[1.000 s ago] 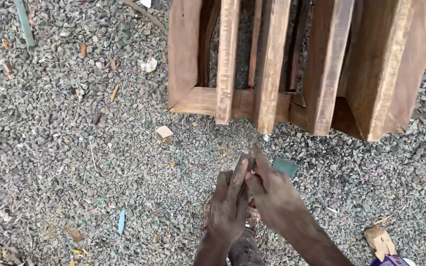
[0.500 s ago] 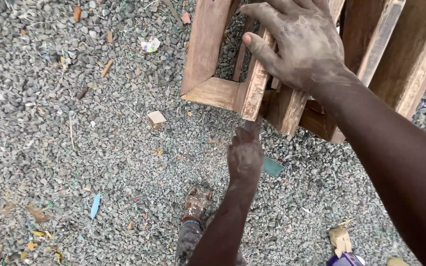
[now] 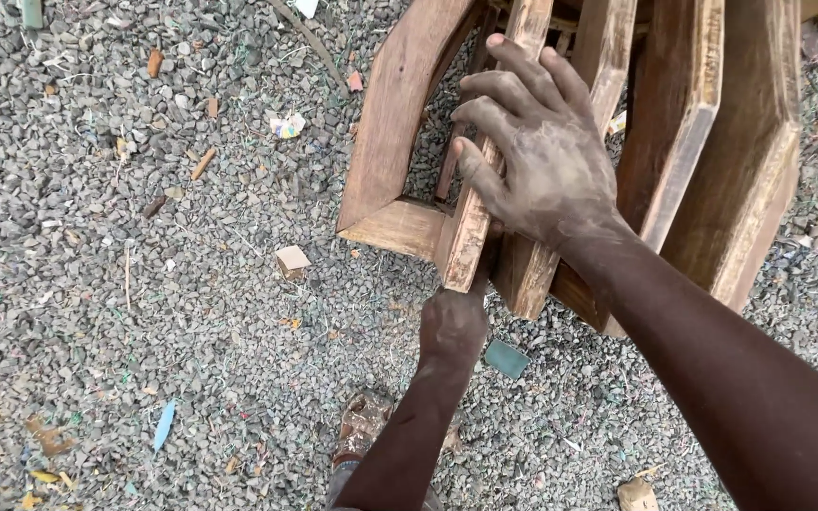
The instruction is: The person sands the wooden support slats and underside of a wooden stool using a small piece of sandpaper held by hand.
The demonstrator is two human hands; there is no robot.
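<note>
A brown wooden frame (image 3: 385, 151) of several upright boards stands on gravel at the upper right. My right hand (image 3: 546, 156) reaches in from the right and wraps its dusty fingers around one narrow slat (image 3: 466, 251) of the frame, near the slat's middle. My left hand (image 3: 453, 324) comes up from below and presses against the bottom end of the same slat. Only its back shows; the fingers are curled under the wood and hidden.
Grey gravel (image 3: 144, 312) with wood chips and scraps covers the ground. A small wooden block (image 3: 292, 260) lies left of the frame. A flat teal piece (image 3: 506, 359) lies by my left wrist, and my dusty foot (image 3: 364, 423) is below it. A blue scrap (image 3: 164, 425) lies lower left.
One second ago both hands were together low over the gravel. My right hand rose and took hold of the slat; my left hand moved up to the slat's bottom end. The view came closer.
</note>
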